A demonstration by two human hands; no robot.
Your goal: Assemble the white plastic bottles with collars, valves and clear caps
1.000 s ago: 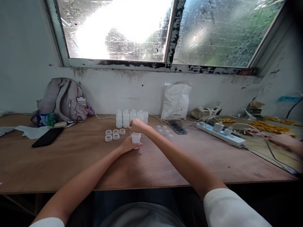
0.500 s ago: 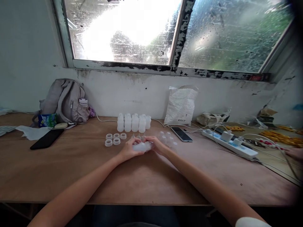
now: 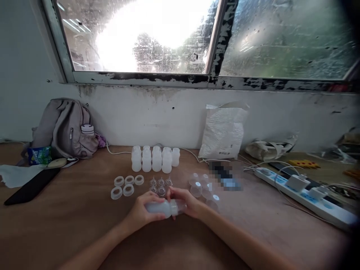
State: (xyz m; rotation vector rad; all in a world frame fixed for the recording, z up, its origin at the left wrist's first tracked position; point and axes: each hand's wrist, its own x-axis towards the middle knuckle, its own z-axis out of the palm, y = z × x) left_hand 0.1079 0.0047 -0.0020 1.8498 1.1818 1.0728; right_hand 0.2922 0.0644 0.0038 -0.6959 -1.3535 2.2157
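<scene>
A frosted baby bottle (image 3: pixel 158 208) lies on its side in the air above the table, with my left hand (image 3: pixel 140 210) wrapped around its body. At its other end is a clear cap (image 3: pixel 180 207), over which the fingers of my right hand (image 3: pixel 190 201) are closed. Just beyond my hands stand several clear nipples (image 3: pixel 161 191). Several translucent collar rings (image 3: pixel 128 190) lie to their left. On the right are several clear dome caps (image 3: pixel 196 191). A row of frosted bottles (image 3: pixel 146 162) stands at the back, near the wall.
A grey backpack (image 3: pixel 66 129) leans at the left wall, with a black phone-like slab (image 3: pixel 33 185) before it. A white padded bag (image 3: pixel 222 131) stands at the back. Farther right lies a power strip (image 3: pixel 326 206) with chargers and cables. A blurred-out object (image 3: pixel 225 176) lies near the caps.
The view has come closer to the table. The bottle and the clear cap at its end now show more plainly between my hands. Both hands keep their hold.
</scene>
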